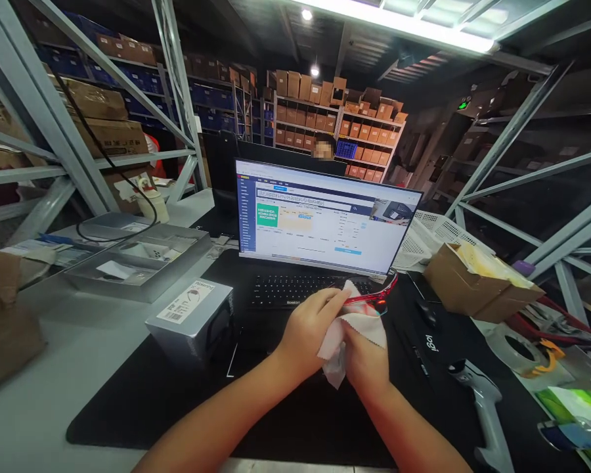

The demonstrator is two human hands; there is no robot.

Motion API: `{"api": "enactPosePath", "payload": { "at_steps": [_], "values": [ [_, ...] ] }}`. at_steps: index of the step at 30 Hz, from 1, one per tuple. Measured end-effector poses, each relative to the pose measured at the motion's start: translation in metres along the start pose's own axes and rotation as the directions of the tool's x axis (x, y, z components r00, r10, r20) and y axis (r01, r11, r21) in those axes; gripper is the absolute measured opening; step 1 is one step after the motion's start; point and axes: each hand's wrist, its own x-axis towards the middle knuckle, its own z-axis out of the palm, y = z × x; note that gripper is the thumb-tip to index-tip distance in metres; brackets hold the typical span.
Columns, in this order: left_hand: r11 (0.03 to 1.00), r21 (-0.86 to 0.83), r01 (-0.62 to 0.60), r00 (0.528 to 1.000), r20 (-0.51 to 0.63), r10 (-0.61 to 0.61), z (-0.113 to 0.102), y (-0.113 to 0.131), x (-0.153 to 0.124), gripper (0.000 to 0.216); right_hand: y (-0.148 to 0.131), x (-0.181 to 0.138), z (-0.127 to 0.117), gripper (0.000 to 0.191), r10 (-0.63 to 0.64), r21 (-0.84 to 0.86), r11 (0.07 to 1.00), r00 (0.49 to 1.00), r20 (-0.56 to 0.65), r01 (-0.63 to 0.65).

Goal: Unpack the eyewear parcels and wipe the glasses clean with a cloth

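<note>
Both my hands meet over the black desk mat (142, 401), in front of the keyboard (295, 289). My left hand (308, 325) pinches a pale pink cloth (357, 328) against a pair of red-framed glasses (374, 297). My right hand (362, 358) is closed under the cloth and holds the glasses; the cloth hides most of its fingers. One red temple of the glasses sticks out to the right, toward the monitor's corner. The lenses are covered by the cloth.
A lit monitor (320, 217) stands behind the keyboard. A grey box (192, 318) and a metal tray (138, 263) lie left. On the right are a mouse (426, 312), a barcode scanner (480, 407), a cardboard box (473, 279) and tape rolls (517, 348). A person sits behind the monitor.
</note>
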Motion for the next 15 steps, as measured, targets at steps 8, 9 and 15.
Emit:
{"api": "enactPosePath", "payload": {
  "at_steps": [8, 9, 15],
  "values": [
    [0.998, 0.061, -0.015, 1.000, -0.014, 0.016, 0.001, 0.004, 0.002, 0.053, -0.029, 0.007, 0.000, 0.022, 0.039, 0.259, 0.966, 0.988, -0.146, 0.001],
    [0.998, 0.059, -0.021, 1.000, -0.015, 0.022, 0.000, 0.004, 0.001, 0.056, -0.024, 0.005, 0.001, 0.021, 0.034, 0.247, 0.969, 0.990, -0.135, 0.000],
    [0.998, 0.052, 0.031, 0.999, 0.033, -0.033, 0.001, -0.003, -0.001, 0.070, 0.000, 0.007, 0.004, 0.030, 0.041, 0.114, 0.993, 0.995, -0.095, -0.030]
  ]
}}
